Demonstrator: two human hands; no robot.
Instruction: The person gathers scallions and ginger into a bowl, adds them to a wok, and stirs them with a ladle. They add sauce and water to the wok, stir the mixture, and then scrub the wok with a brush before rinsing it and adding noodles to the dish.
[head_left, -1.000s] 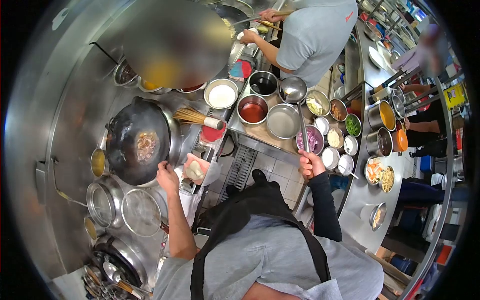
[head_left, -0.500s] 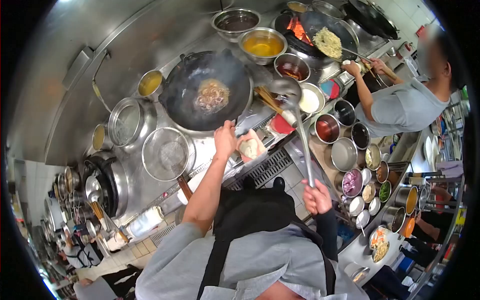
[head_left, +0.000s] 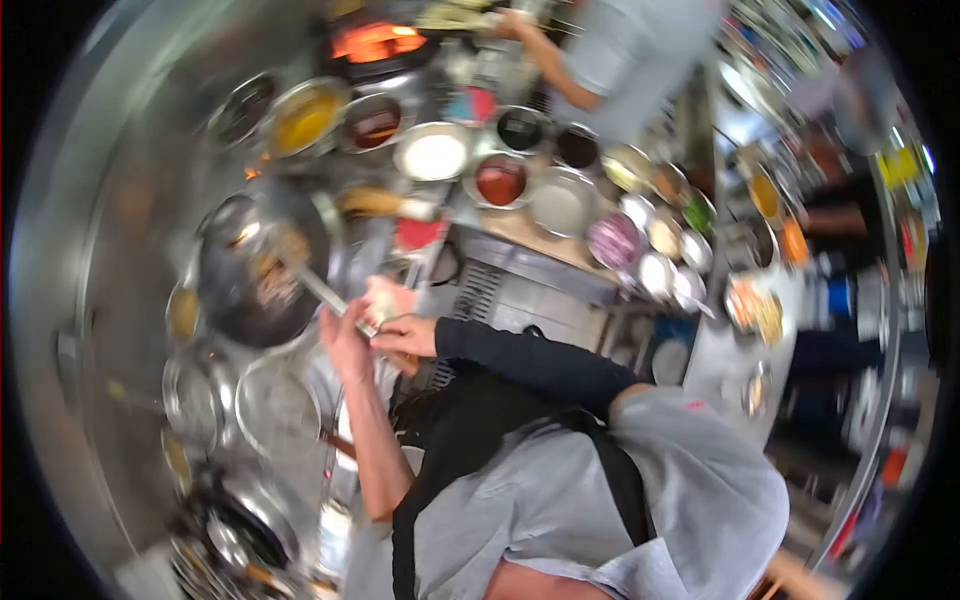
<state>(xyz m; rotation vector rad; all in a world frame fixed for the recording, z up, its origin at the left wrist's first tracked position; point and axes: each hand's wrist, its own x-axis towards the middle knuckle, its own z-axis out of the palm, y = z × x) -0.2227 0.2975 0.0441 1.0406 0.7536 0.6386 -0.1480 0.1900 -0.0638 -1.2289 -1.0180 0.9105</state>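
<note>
A dark wok (head_left: 222, 295) sits on the range with sliced pale and brown food (head_left: 280, 282) in it. My left hand (head_left: 347, 342) is closed at the near rim of the wok, its fingers smeared by motion. My right hand (head_left: 408, 336) grips the end of a metal ladle (head_left: 318, 287), just beside the left hand. The bowl of the ladle is inside the wok, over its far side. A pale block in a pink container (head_left: 388, 298) is behind my hands.
A round strainer (head_left: 278, 405) lies left of my left forearm. Bowls of yellow liquid (head_left: 305, 118), white powder or liquid (head_left: 433, 152) and red sauce (head_left: 500, 180) line the counter. Flames (head_left: 378, 42) burn at a burner near a co-worker (head_left: 630, 60). Chopped purple vegetable (head_left: 615, 240) fills another bowl.
My right hand has swung the ladle from beside the wok into it, coming close to my left hand. The view has turned right, and the picture is blurred.
</note>
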